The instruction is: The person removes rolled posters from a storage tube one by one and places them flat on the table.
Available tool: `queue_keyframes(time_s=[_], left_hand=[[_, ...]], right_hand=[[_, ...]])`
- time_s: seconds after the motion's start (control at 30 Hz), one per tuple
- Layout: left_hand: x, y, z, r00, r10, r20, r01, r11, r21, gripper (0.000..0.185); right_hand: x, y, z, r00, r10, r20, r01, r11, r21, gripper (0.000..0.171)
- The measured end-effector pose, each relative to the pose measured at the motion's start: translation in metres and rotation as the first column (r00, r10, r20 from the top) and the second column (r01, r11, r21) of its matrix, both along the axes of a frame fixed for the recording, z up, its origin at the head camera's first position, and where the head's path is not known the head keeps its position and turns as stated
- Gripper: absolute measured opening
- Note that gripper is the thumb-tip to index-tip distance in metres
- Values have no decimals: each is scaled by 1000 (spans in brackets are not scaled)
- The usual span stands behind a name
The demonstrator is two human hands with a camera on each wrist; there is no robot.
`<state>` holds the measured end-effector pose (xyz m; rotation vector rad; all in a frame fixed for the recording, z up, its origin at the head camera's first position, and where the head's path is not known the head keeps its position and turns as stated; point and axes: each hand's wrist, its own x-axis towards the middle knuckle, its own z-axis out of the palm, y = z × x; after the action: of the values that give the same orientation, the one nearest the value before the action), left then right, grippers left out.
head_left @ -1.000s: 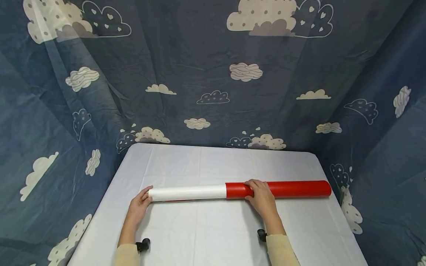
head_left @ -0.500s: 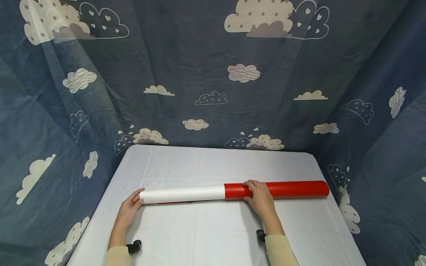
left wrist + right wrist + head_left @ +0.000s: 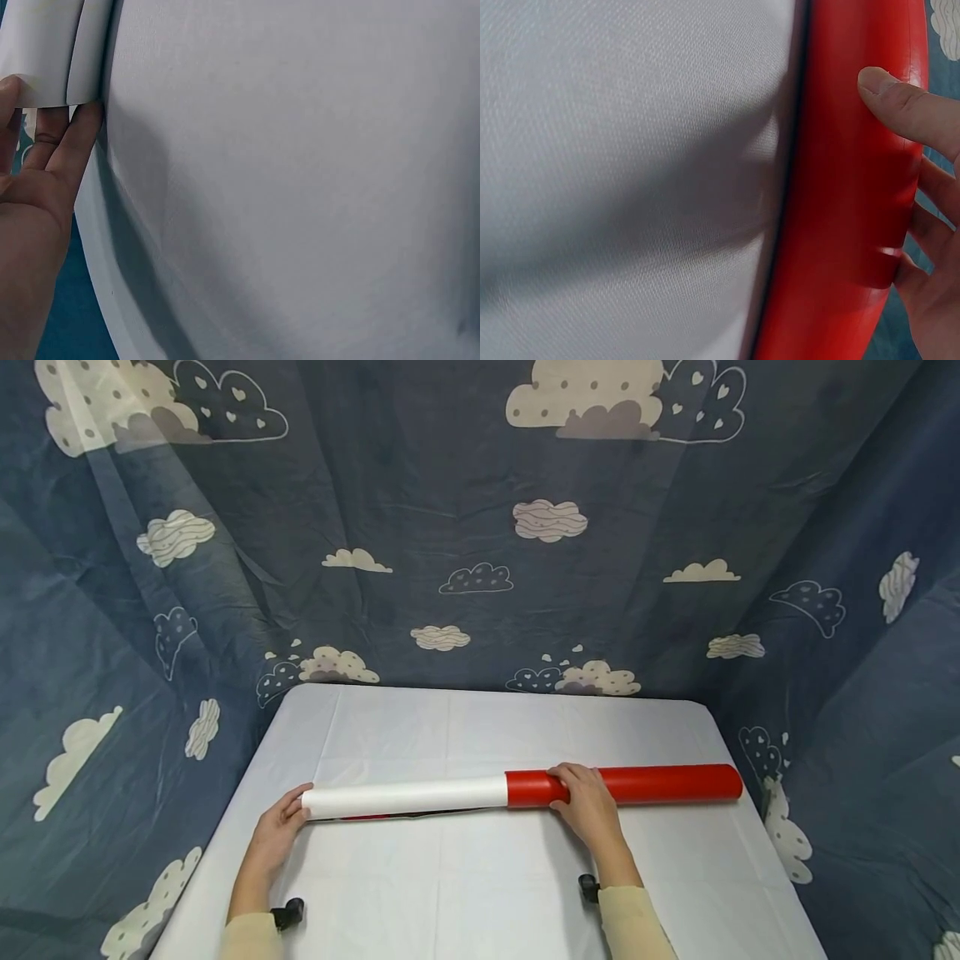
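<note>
A long roll lies across the table, its left part a white tube (image 3: 405, 797), its right part a thicker red tube (image 3: 675, 783). At the white tube's left end, my left hand (image 3: 272, 837) pinches the rim, thumb on one side and fingers on the other. The left wrist view shows a lengthwise seam on the white tube (image 3: 45, 52). My right hand (image 3: 592, 806) grips the red tube near its white-side end, thumb on the near side; in the right wrist view the fingers pass behind the red tube (image 3: 840, 180). Beneath the white part, a thin red and dark edge shows.
A white cloth covers the table (image 3: 450, 893), whose rounded far corners stand near a blue cloud-print curtain (image 3: 465, 485) on the back and both sides. Black wrist cameras sit at both cuffs.
My left hand has moved left with the white tube's end, and more of the white length shows. The right hand and the red tube stay nearly in place.
</note>
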<state>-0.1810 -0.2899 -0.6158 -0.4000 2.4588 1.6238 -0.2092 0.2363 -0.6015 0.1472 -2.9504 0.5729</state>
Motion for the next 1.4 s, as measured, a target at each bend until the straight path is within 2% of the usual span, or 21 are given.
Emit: queue_keyframes(time_s=[0.33, 1.03, 1.4], left_hand=[[1, -8, 2, 1000, -5, -3, 5, 1000, 0, 54], [6, -35, 4, 998, 6, 55, -6, 1000, -3, 58], [7, -40, 1, 999, 0, 45, -3, 998, 57, 60]], right_hand=[[0, 0, 1, 1000, 2, -5, -2, 1000, -7, 58], [-1, 1, -1, 1000, 8, -15, -8, 1000, -3, 58], [-1, 0, 0, 1000, 0, -3, 0, 1000, 2, 59]])
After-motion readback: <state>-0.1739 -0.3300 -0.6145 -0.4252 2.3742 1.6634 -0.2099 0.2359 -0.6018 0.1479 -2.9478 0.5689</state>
